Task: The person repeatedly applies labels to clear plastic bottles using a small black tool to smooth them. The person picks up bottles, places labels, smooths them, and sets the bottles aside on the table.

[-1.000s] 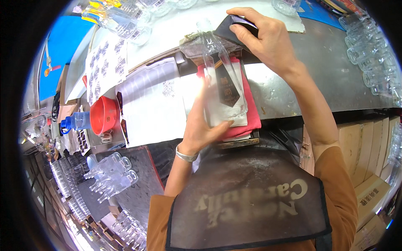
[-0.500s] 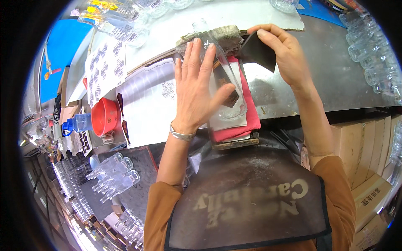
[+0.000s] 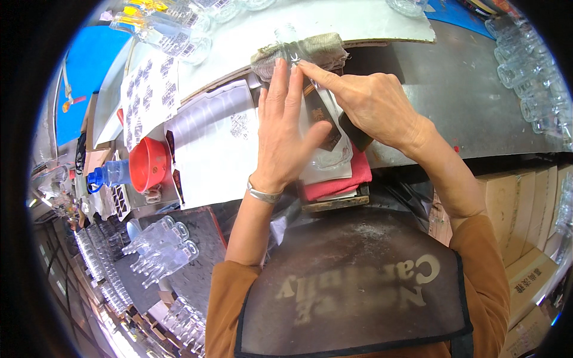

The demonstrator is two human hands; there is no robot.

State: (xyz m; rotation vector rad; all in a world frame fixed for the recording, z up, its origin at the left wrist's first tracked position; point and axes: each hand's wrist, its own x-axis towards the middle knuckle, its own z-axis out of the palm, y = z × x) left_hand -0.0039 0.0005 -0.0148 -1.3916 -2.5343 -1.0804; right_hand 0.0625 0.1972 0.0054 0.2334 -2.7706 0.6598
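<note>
A clear glass bottle lies with its neck on a rolled grey cloth and its base toward me, above a folded pink cloth. A dark label with light marks shows on its side. My left hand rests along the bottle, fingers stretched out and thumb spread. With its index finger, my right hand touches the bottle near the shoulder, close to the left fingertips. The other right fingers are curled around a dark flat scraper-like sheet, partly hidden beneath them.
Left of the bottle lie a white sheet and a sheet of printed labels. A red bowl stands beside a blue-capped plastic bottle. Glass bottles line the right edge; cardboard boxes stand below.
My right hand has moved left and down with the dark sheet, from beside the rolled cloth onto the bottle, its index finger now extended. My left hand has barely shifted.
</note>
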